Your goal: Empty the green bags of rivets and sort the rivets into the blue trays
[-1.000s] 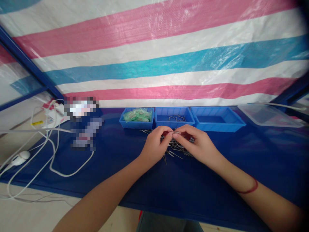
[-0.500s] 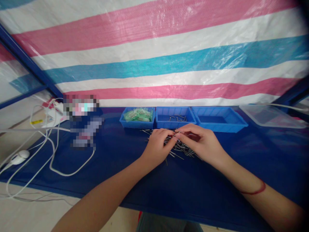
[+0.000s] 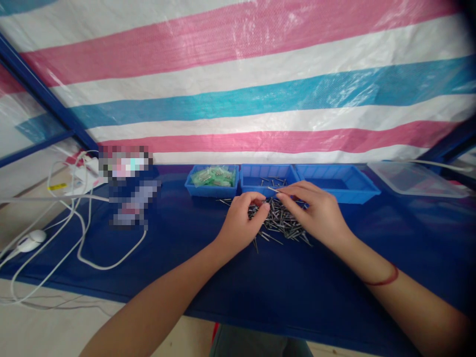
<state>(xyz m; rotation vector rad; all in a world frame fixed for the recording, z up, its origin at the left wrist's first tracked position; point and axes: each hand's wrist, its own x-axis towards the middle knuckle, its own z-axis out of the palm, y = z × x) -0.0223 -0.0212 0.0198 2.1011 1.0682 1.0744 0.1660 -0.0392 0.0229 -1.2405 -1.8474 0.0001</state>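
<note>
My right hand [image 3: 314, 206] pinches a thin metal nail [image 3: 273, 189] between thumb and fingertips. The nail points left, held just in front of the middle blue bin. My left hand [image 3: 245, 215] is curled beside it, thumb and forefinger tips close together; whatever they may hold is too small to make out. Beneath and between both hands lies a loose pile of metal nails [image 3: 282, 220] on the dark blue table [image 3: 297, 282]. A few similar nails lie inside the middle blue bin [image 3: 248, 189].
The left blue bin [image 3: 191, 191] holds green-tinted plastic bags [image 3: 213, 176]. A third blue bin [image 3: 357, 193] stands to the right, beside a clear plastic lid [image 3: 420, 181]. White cables [image 3: 89, 263] cross the table's left side. A striped sheet [image 3: 238, 106] hangs behind.
My hands have moved apart from touching fingertips. The right hand has risen slightly, with the nail now showing in its pinch, and more of the pile is visible.
</note>
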